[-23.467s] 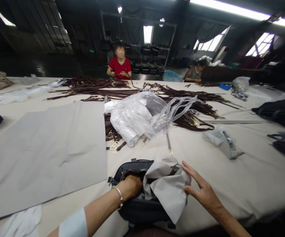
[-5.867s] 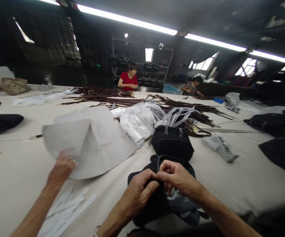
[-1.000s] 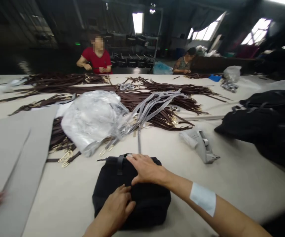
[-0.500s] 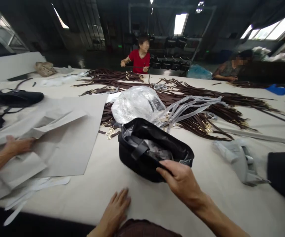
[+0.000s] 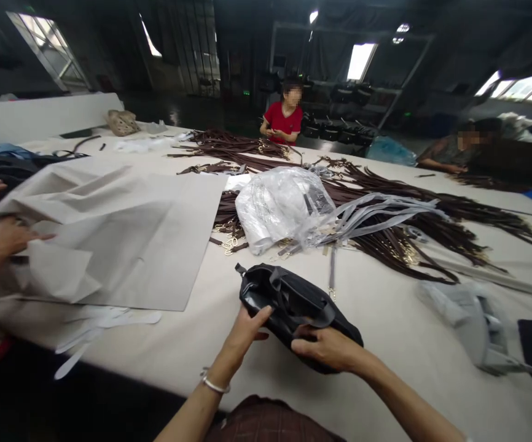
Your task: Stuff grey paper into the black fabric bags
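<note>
Both hands grip the floppy black fabric bag [image 5: 293, 307] near table's front edge, left hand [image 5: 242, 331] & right hand [image 5: 325, 350] w/ fingers curled on it, bare cream tabletop [image 5: 386, 307] around.

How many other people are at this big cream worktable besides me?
3: a person in a red shirt across the table, another person leaning at the far right, and a co-worker's hands at the left edge, the rest out of frame. Others may be hidden.

head cam | faces forward-down | close over table [image 5: 164, 362] edge
</note>
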### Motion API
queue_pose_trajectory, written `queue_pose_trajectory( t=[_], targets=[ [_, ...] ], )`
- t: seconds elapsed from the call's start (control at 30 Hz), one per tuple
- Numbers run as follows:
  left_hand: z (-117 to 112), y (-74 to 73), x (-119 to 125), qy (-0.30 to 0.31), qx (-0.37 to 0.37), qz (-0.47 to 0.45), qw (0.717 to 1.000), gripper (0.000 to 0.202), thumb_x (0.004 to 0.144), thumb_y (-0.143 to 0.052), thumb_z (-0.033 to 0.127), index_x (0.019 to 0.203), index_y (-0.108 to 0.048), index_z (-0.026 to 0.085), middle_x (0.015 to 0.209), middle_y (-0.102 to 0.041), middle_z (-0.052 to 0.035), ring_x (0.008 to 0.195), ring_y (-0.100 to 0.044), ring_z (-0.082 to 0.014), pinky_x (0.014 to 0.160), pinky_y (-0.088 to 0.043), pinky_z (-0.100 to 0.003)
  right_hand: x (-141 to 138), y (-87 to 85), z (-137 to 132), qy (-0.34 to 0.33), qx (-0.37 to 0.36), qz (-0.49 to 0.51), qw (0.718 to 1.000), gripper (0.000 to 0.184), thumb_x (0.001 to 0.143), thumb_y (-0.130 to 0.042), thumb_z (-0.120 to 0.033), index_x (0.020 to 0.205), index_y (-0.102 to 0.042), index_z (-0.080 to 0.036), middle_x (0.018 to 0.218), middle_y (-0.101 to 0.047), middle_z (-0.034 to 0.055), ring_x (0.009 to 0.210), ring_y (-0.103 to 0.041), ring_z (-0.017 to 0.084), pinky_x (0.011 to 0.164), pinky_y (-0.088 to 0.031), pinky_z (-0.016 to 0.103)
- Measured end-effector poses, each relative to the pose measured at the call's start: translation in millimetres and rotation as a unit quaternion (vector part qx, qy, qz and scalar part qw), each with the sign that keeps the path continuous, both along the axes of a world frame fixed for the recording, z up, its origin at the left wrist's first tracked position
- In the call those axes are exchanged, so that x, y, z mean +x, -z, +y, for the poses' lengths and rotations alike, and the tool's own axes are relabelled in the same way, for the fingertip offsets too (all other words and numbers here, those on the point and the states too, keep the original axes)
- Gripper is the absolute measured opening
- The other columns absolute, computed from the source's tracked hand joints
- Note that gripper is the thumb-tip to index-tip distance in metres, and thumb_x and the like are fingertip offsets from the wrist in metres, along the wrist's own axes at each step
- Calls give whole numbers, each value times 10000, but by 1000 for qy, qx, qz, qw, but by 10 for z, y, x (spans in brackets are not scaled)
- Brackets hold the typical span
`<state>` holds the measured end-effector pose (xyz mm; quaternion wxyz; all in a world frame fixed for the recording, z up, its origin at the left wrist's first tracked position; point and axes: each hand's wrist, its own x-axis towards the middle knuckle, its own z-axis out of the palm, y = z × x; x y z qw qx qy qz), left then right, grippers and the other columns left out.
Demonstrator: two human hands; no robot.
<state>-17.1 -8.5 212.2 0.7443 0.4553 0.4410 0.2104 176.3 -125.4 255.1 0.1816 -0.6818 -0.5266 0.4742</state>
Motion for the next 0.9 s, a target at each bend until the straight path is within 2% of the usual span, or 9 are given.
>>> queue_pose_trajectory(
  t=[0.1, 0.2, 0.33, 0.4, 0.47, 0.57, 0.7, 0.8, 0.9],
  targets=[
    [-44, -144, 132, 2, -28, -17, 999, 531, 737, -712, 417, 1151, -498, 163, 1059, -676, -123, 878, -685, -249, 640, -601, -341, 29, 36, 77, 139, -19, 128, 982, 435, 767, -679, -543, 1082, -644, -244, 908, -677, 15, 827, -617, 206, 766, -471, 331],
    [-63, -221, 115, -5, -43, -42, 998, 480, 722, -676, 322, 1138, -506, 155, 1038, -676, -115, 865, -680, -235, 591, -590, -297, -34, -254, 110, 225, 22, 260, 939, 442, 657, -798, -404, 1007, -608, -211, 831, -671, -5, 722, -604, 150, 651, -451, 259],
    [-23, -296, 23, 13, -36, -62, 997, 442, 695, -660, 274, 1101, -512, 184, 953, -655, -57, 716, -650, -166, 527, -556, -257, -145, -718, 74, 57, -41, 375, 924, 453, 696, -819, -375, 1039, -592, -185, 892, -707, 55, 744, -669, 166, 663, -487, 252],
    [9, -320, 12, 29, -50, -59, 997, 377, 728, -649, 338, 1048, -513, 192, 885, -636, -27, 653, -622, -137, 521, -543, -251, -173, -691, 78, -7, -116, 403, 908, 503, 756, -757, -488, 1094, -558, -174, 790, -698, 54, 639, -670, 170, 588, -492, 246],
    [36, -321, 23, 47, -57, -41, 996, 390, 769, -632, 444, 1040, -508, 194, 854, -635, -25, 650, -634, -145, 517, -535, -249, -180, -519, 116, 32, -135, 400, 906, 518, 773, -681, -605, 1028, -523, -182, 645, -650, 6, 501, -617, 151, 469, -444, 208],
    [59, -272, 32, 61, -25, -13, 998, 442, 737, -662, 422, 1076, -502, 186, 751, -618, 1, 584, -628, -148, 465, -496, -229, -157, -294, 206, 85, -121, 322, 935, 442, 747, -681, -555, 936, -477, -212, 585, -621, -30, 410, -550, 140, 393, -386, 196],
    [22, -204, -49, 96, -12, -3, 995, 440, 682, -602, 248, 1096, -464, 185, 656, -577, 51, 485, -585, -121, 439, -456, -208, -56, -279, 332, 62, 10, 17, 998, 161, 823, -566, -344, 894, -565, -200, 733, -680, 28, 575, -629, 180, 541, -481, 283],
    [-80, -220, -171, 147, 9, -7, 989, 389, 695, -553, 246, 1066, -450, 195, 668, -580, 49, 470, -587, -122, 437, -456, -219, 6, -176, 425, 34, 77, -164, 983, 362, 862, -526, -296, 1206, -568, -191, 1241, -631, 146, 1139, -591, 282, 970, -464, 418],
    [-162, -259, -349, 214, 39, 3, 976, 315, 777, -497, 278, 1081, -477, 197, 697, -609, 29, 493, -598, -120, 470, -447, -225, 9, 67, 500, -6, 10, -188, 982, 475, 833, -590, -311, 1298, -559, -220, 1306, -608, 143, 1195, -566, 312, 1004, -455, 456]
  ],
)
